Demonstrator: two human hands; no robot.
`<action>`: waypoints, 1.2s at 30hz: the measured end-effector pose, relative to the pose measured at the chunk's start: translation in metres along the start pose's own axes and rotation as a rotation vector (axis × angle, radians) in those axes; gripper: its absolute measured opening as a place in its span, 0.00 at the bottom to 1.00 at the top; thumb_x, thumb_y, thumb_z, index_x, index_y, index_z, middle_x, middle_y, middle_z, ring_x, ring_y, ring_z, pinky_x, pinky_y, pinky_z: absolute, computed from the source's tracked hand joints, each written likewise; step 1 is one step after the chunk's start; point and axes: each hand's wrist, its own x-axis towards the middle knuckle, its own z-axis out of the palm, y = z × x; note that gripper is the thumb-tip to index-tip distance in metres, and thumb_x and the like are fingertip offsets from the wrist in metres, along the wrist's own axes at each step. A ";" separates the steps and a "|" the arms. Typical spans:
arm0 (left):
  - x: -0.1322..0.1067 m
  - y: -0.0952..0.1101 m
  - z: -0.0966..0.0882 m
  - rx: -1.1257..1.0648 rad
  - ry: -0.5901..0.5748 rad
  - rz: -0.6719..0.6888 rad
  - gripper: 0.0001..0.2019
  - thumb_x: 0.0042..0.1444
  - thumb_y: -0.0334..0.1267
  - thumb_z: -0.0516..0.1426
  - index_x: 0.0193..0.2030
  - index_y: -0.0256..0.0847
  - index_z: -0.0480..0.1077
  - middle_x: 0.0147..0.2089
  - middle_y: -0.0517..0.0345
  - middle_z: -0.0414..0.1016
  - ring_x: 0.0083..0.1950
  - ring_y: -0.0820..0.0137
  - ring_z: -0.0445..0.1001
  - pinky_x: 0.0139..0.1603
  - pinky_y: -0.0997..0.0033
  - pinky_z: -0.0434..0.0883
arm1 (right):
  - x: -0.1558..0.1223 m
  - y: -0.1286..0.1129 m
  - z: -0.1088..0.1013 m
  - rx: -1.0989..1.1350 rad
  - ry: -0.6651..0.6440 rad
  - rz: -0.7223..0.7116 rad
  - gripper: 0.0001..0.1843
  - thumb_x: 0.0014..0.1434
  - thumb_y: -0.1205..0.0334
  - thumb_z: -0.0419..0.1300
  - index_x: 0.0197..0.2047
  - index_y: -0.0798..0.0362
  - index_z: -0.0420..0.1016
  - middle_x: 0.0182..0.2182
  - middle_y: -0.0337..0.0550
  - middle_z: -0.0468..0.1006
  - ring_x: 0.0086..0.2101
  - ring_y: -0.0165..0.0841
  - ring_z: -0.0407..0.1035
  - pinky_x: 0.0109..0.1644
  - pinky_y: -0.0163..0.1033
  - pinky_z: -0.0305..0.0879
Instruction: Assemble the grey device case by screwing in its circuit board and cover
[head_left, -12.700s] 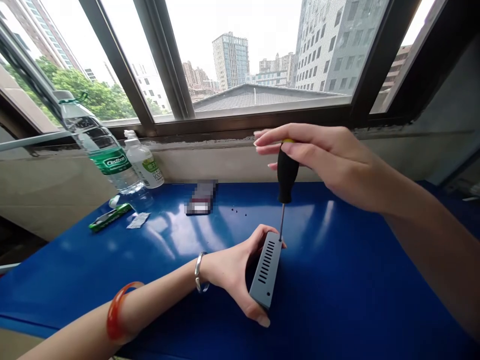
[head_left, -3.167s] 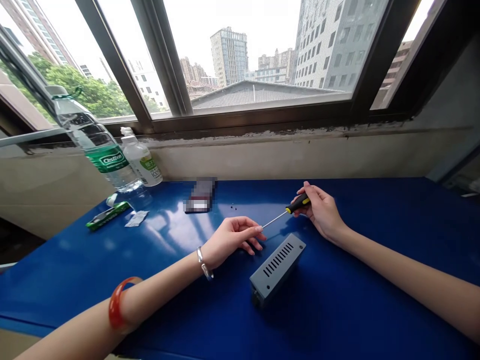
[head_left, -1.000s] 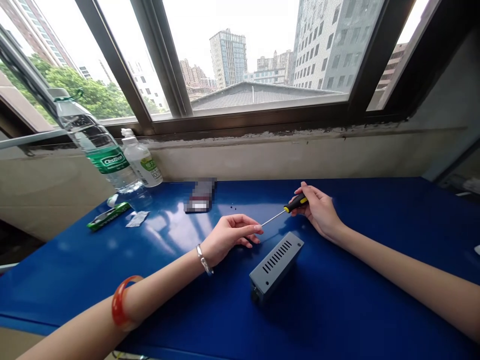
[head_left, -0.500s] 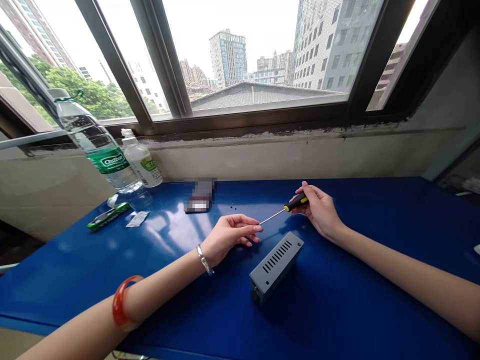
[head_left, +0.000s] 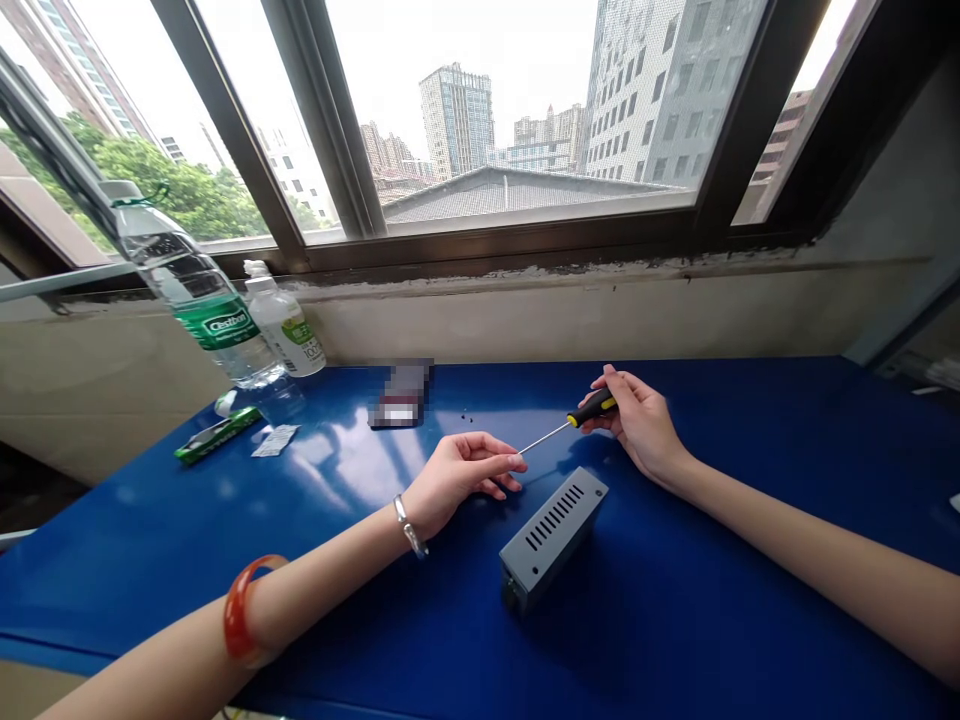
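Two hands (head_left: pixel 472 467) (head_left: pixel 646 425) on screwdriver (head_left: pixel 577 417); large bottle (head_left: pixel 221 322) holds liquid (head_left: pixel 187 279)

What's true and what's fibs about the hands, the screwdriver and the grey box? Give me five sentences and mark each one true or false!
1. The right hand holds the screwdriver by its handle. True.
2. The grey box has a row of slots on top. True.
3. The left hand is squeezing the grey box. False: the left hand has its fingers at the screwdriver's tip.
4. The table is red. False: the table is blue.
5. The silver bracelet and orange bangle are on the same arm. True.
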 end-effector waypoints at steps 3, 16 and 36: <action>0.000 0.000 0.003 0.052 0.006 0.036 0.17 0.47 0.44 0.67 0.36 0.34 0.71 0.36 0.51 0.78 0.31 0.74 0.76 0.29 0.78 0.71 | 0.002 -0.003 0.002 0.011 0.009 -0.014 0.21 0.50 0.43 0.65 0.30 0.54 0.68 0.23 0.40 0.76 0.21 0.31 0.72 0.25 0.38 0.73; -0.020 0.010 0.003 0.335 -0.654 0.253 0.58 0.34 0.50 0.70 0.69 0.48 0.42 0.69 0.44 0.51 0.70 0.53 0.50 0.69 0.51 0.45 | 0.019 -0.066 -0.006 0.110 0.224 -0.221 0.13 0.63 0.59 0.54 0.28 0.55 0.66 0.18 0.38 0.72 0.18 0.28 0.70 0.23 0.32 0.70; -0.037 0.012 0.023 0.416 -0.312 0.264 0.45 0.33 0.41 0.72 0.57 0.48 0.52 0.50 0.54 0.63 0.49 0.63 0.66 0.51 0.63 0.66 | -0.077 -0.144 0.047 -0.754 -0.059 -0.796 0.12 0.63 0.58 0.54 0.30 0.53 0.73 0.21 0.35 0.74 0.21 0.23 0.69 0.22 0.27 0.68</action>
